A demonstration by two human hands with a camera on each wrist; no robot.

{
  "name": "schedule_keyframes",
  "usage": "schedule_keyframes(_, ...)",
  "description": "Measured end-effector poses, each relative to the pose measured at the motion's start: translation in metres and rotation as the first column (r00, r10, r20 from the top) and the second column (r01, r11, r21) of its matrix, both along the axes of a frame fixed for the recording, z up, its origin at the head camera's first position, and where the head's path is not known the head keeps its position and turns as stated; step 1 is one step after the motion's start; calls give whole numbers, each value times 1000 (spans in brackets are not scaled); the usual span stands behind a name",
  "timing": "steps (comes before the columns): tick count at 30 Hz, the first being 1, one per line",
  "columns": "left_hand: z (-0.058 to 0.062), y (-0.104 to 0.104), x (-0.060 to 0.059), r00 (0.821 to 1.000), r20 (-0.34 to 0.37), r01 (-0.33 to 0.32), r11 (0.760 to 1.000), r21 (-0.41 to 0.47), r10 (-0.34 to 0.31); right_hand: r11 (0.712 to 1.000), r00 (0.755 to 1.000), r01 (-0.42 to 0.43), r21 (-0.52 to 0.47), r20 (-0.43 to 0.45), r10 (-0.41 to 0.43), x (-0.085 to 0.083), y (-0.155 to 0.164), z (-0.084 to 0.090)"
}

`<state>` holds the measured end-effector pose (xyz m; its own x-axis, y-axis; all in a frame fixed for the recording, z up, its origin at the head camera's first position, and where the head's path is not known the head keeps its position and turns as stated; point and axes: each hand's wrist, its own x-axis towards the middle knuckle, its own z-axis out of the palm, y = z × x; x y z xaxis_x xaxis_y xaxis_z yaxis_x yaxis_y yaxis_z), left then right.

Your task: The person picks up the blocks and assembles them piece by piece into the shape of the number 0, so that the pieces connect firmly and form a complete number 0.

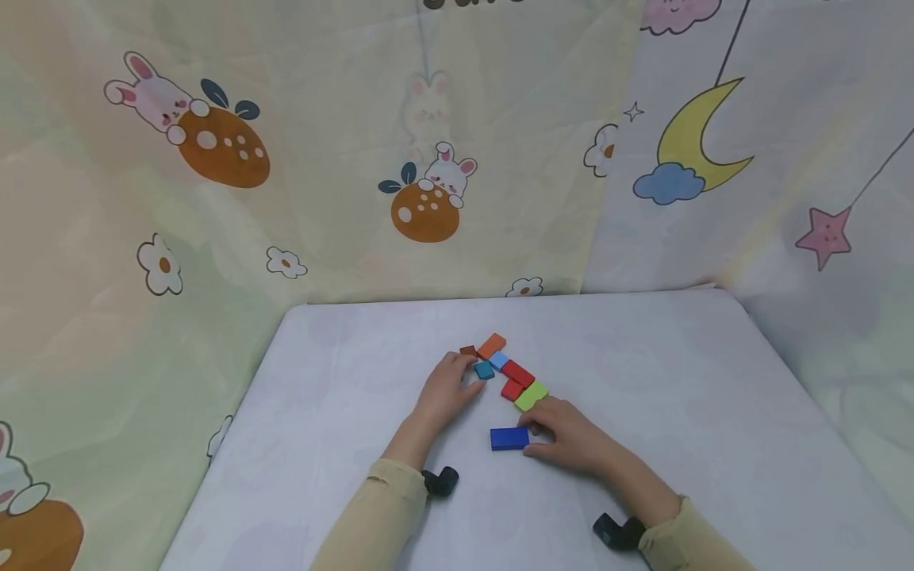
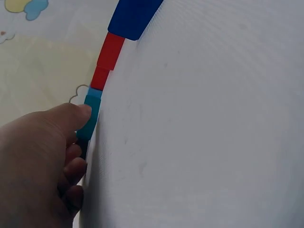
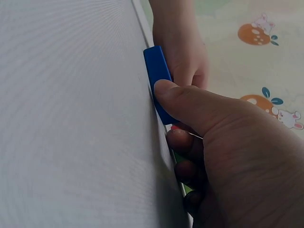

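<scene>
On the white table, my left hand point(image 1: 446, 390) pinches a small teal block point(image 1: 484, 370) between thumb and forefinger. The left wrist view shows the thumb against this teal block point(image 2: 90, 116). Lower and to the right, my right hand point(image 1: 571, 436) holds the right end of a long blue block point(image 1: 508, 438), which stands apart from the others. In the right wrist view the thumb lies along the blue block point(image 3: 159, 80). A slanting group beyond the hands has a brown block point(image 1: 467, 350), an orange block point(image 1: 491, 346), a light blue block point(image 1: 499, 362), two red blocks point(image 1: 518, 373) and a lime green block point(image 1: 531, 396).
The white-covered table point(image 1: 321, 476) has its far edge against a patterned cloth backdrop point(image 1: 321, 159) with rabbits and a moon. Black wrist cameras point(image 1: 441, 481) sit on both forearms. The lime block lies just beyond the right hand's fingers.
</scene>
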<state>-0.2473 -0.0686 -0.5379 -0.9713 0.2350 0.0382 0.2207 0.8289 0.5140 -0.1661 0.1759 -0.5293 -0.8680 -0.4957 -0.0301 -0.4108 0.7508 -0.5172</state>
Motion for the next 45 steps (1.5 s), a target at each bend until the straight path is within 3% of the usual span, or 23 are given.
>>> schedule_keyframes(7,0,3,-1,999,-14,-34,999,-28,34,1000,1000,-20,-4,-8,20,-1,-1,-2)
schedule_keyframes(15,1,-7,9,1000,4,-13,1000,6,13,1000,1000,-23,1,-2,23,-1,-2,-3)
schedule_keyframes(20,5,-20,23,999,21,33,997,69,-34,1000,1000,-9,3,0,9,-1,-3,-4)
schedule_keyframes(27,6,-41,49,990,63,122,989,79,-127,1000,1000,18,8,-6,-18,0,-4,-3)
schedule_keyframes(32,3,-44,63,977,104,180,980,90,-189,999,999,34,12,-21,-34,2,-5,-3)
schedule_keyframes(45,4,-42,68,968,52,244,969,35,-246,1000,999,24,10,-26,-23,2,-3,-2)
